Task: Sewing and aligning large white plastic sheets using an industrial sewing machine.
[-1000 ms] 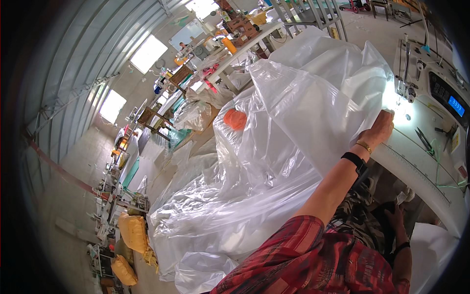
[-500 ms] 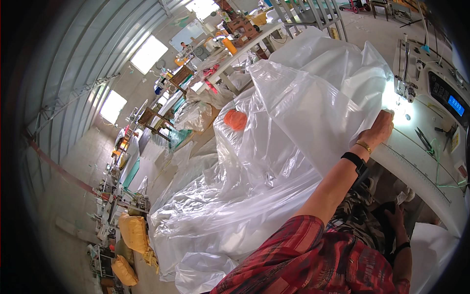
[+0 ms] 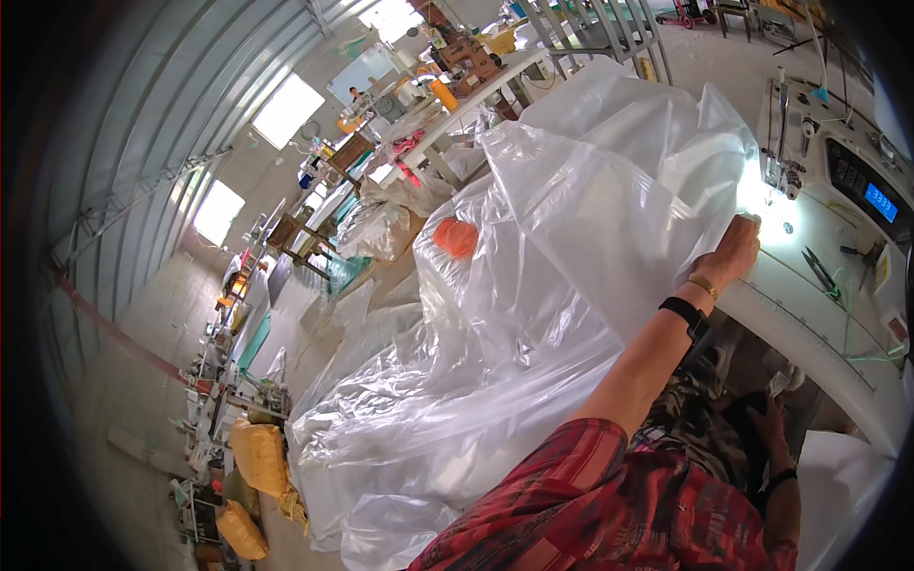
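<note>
1. Plastic sheeting [image 3: 533, 314]: clear film, glossy, crinkled, heavily creased.
2. Sewing machine [image 3: 857, 181]: smooth white housing, semi-gloss; bright metal parts at the needle.
3. Table [image 3: 809, 314]: smooth, white, matt top.
4. Sleeve [image 3: 609, 504]: red checked woven cloth, matt.
5. Wrist strap [image 3: 687, 317]: black, matt.
6. Sacks [image 3: 257, 457]: yellow, woven-looking, dull.

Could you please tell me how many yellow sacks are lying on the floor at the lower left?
2: one sack beside the clear plastic sheet, the other sack below it near the picture's edge. More may be hidden behind the clutter.
</note>
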The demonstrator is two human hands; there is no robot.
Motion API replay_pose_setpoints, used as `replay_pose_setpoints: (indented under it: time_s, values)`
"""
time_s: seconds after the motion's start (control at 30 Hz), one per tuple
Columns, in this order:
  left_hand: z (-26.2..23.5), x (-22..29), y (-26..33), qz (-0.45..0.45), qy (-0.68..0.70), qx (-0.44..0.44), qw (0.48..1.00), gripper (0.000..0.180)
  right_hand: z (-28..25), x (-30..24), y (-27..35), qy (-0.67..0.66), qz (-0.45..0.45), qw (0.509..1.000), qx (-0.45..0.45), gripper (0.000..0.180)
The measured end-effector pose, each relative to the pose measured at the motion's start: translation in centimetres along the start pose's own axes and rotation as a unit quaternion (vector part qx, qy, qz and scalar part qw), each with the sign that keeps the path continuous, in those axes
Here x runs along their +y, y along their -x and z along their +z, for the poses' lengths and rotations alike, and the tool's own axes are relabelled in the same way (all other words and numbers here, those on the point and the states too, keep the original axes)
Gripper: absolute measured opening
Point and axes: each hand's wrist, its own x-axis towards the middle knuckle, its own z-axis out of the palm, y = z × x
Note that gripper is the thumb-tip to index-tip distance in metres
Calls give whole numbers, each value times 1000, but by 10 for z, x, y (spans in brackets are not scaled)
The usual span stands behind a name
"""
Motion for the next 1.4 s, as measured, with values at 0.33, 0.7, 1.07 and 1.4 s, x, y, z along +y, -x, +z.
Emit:
replay_pose_setpoints:
  time_s: [0.33,0.7,1.07,1.4]
  values:
    - [9,-6,2,26,29,58,998,9,7,10,-5,-3,-7,1000,10,78]
    - [4,-3,2,40,11,74,996,9,17,23,-12,-81,-56,993,66,72]
    - [3,-2,4,15,9,57,998,10,39,63,-36,-129,-54,986,91,69]
    - [6,-5,6,32,1,60,998,10,33,54,-31,-140,4,988,65,74]
